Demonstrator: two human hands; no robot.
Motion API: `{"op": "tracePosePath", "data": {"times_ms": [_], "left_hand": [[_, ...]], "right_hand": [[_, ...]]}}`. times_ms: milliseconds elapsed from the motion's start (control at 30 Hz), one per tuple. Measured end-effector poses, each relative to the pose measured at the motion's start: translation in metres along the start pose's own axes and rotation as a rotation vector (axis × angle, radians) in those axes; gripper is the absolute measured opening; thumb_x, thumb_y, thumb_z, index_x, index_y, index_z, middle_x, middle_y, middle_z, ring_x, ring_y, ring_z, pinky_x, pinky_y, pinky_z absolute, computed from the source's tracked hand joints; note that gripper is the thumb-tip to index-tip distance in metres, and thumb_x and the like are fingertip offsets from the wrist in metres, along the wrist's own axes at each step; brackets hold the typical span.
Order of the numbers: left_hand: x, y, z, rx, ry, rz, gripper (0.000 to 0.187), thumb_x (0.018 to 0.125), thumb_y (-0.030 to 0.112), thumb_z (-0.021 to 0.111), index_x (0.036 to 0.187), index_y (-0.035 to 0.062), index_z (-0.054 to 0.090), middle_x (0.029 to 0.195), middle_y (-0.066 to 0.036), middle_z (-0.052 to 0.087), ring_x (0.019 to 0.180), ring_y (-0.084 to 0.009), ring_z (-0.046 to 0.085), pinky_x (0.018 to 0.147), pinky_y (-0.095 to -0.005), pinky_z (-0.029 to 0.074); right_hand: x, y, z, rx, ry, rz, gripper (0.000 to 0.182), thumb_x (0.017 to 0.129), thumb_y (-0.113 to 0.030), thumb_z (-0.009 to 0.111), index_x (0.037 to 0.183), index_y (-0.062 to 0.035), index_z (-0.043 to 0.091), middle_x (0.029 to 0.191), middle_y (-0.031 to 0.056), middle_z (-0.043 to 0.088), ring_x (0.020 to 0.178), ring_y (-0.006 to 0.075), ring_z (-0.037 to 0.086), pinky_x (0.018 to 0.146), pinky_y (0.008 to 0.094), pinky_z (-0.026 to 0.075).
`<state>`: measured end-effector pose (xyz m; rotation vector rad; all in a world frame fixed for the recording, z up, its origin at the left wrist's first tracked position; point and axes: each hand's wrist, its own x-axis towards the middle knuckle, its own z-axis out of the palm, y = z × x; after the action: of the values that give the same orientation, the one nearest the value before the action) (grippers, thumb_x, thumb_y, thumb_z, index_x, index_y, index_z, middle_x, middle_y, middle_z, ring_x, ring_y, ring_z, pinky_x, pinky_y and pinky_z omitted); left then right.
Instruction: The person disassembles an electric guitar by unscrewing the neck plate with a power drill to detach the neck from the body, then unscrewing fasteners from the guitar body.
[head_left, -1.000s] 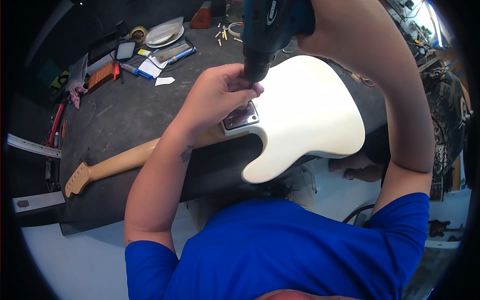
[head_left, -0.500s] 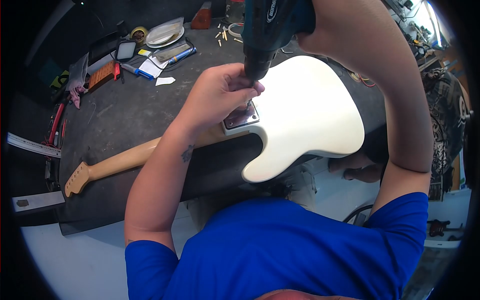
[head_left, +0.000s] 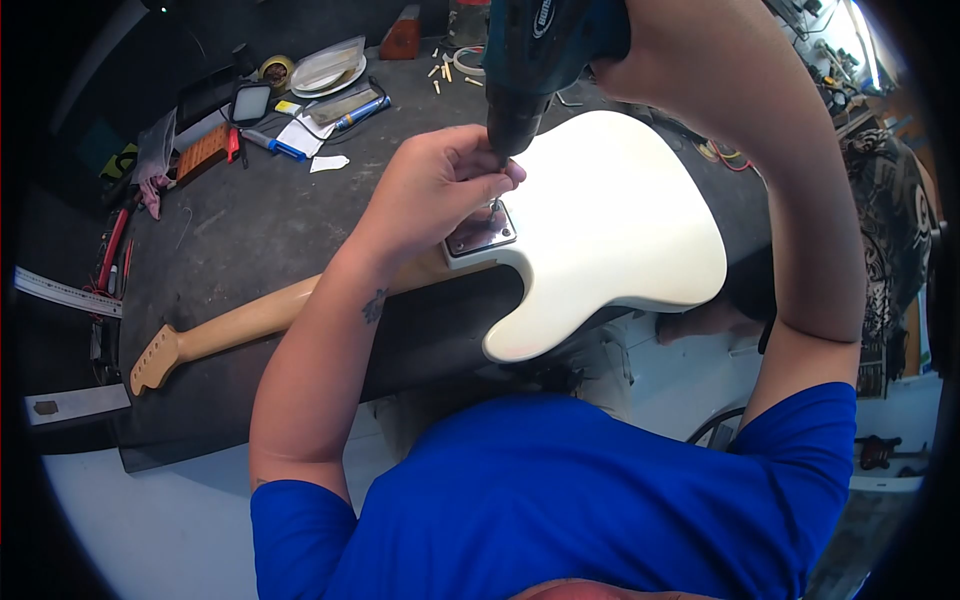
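Observation:
A white guitar body (head_left: 630, 210) lies face down with its wooden neck (head_left: 250, 308) reaching left. At the neck joint sits a shiny metal neck plate (head_left: 482, 234) with screws in its corners. My right hand (head_left: 645, 60) is closed around a dark teal power drill (head_left: 540, 70), held upright above the plate; its upper part is cut off by the frame. Just below the chuck, my left hand (head_left: 455, 175) pinches the thin driver bit (head_left: 501, 163). The bit points down at a plate screw (head_left: 495, 206), and my fingers partly hide the contact.
Dark matting covers the workbench (head_left: 240, 240). Toward the back left lie a blue marker (head_left: 363, 112), a tape roll (head_left: 277, 69), a wooden block (head_left: 203, 153) and a small mirror-like item (head_left: 251, 101). Several small pale pegs (head_left: 446, 70) are scattered behind the drill. Another person's patterned clothing (head_left: 885, 230) shows at right.
My hands and the drill hold nearly the same position over the neck plate. The whole view has shifted very slightly, and the other person's feet at right have moved.

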<state>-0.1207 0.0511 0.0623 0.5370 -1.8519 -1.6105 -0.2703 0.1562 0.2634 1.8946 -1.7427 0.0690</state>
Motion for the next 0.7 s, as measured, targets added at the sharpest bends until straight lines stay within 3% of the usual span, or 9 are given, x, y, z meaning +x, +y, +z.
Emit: {"op": "tracePosePath", "data": {"times_ms": [133, 233, 333, 433, 533, 700], "left_hand": [[0.001, 0.001, 0.0, -0.021, 0.004, -0.003, 0.023, 0.099, -0.001, 0.07, 0.122, -0.0043, 0.07, 0.105, -0.008, 0.077, 0.088, -0.0094, 0.072, 0.068, -0.0254, 0.061], [-0.002, 0.004, 0.001, 0.034, 0.036, 0.043, 0.022, 0.099, -0.001, 0.072, 0.12, -0.004, 0.071, 0.104, -0.008, 0.078, 0.088, -0.0089, 0.072, 0.072, -0.026, 0.062], [-0.008, 0.006, 0.004, 0.049, 0.074, 0.18, 0.02, 0.097, 0.0, 0.074, 0.117, -0.0029, 0.073, 0.102, -0.007, 0.079, 0.09, -0.0087, 0.073, 0.078, -0.0271, 0.061], [-0.012, 0.019, -0.004, 0.04, -0.084, 0.143, 0.024, 0.094, -0.005, 0.075, 0.118, -0.0012, 0.074, 0.104, -0.01, 0.079, 0.098, -0.0168, 0.077, 0.091, -0.0311, 0.062], [-0.012, 0.02, -0.002, 0.021, -0.156, 0.027, 0.026, 0.092, -0.004, 0.076, 0.118, -0.0012, 0.074, 0.101, -0.01, 0.079, 0.095, -0.0165, 0.077, 0.088, -0.0312, 0.063], [-0.007, 0.007, 0.001, 0.122, -0.175, 0.001, 0.028, 0.09, -0.003, 0.078, 0.118, -0.0012, 0.074, 0.102, -0.009, 0.08, 0.095, -0.0148, 0.076, 0.087, -0.03, 0.062]], "right_hand": [[0.0, 0.004, 0.006, 0.008, 0.035, -0.016, 0.054, 0.072, -0.012, 0.083, 0.109, 0.0085, 0.05, 0.078, 0.0227, 0.068, 0.079, 0.0402, 0.072, 0.07, 0.0418, 0.058], [0.005, 0.007, -0.01, 0.092, -0.067, 0.063, 0.057, 0.071, -0.014, 0.084, 0.111, 0.0076, 0.05, 0.078, 0.0228, 0.068, 0.079, 0.0412, 0.072, 0.069, 0.0436, 0.058], [-0.011, -0.001, -0.021, 0.085, 0.079, -0.003, 0.06, 0.07, -0.015, 0.084, 0.116, 0.0049, 0.049, 0.078, 0.0224, 0.068, 0.078, 0.0422, 0.072, 0.069, 0.0457, 0.057], [-0.027, -0.01, -0.021, 0.084, 0.189, -0.032, 0.064, 0.07, -0.014, 0.084, 0.121, 0.0017, 0.049, 0.078, 0.0218, 0.069, 0.077, 0.0426, 0.072, 0.068, 0.0471, 0.056], [-0.026, -0.01, -0.021, 0.114, 0.071, -0.012, 0.066, 0.071, -0.015, 0.084, 0.125, -0.0011, 0.049, 0.079, 0.0211, 0.069, 0.078, 0.0423, 0.072, 0.068, 0.0471, 0.056], [-0.025, -0.006, -0.003, 0.125, 0.001, -0.018, 0.063, 0.074, -0.017, 0.083, 0.123, 0.0002, 0.047, 0.079, 0.0205, 0.07, 0.079, 0.0411, 0.073, 0.069, 0.0462, 0.057]]}}
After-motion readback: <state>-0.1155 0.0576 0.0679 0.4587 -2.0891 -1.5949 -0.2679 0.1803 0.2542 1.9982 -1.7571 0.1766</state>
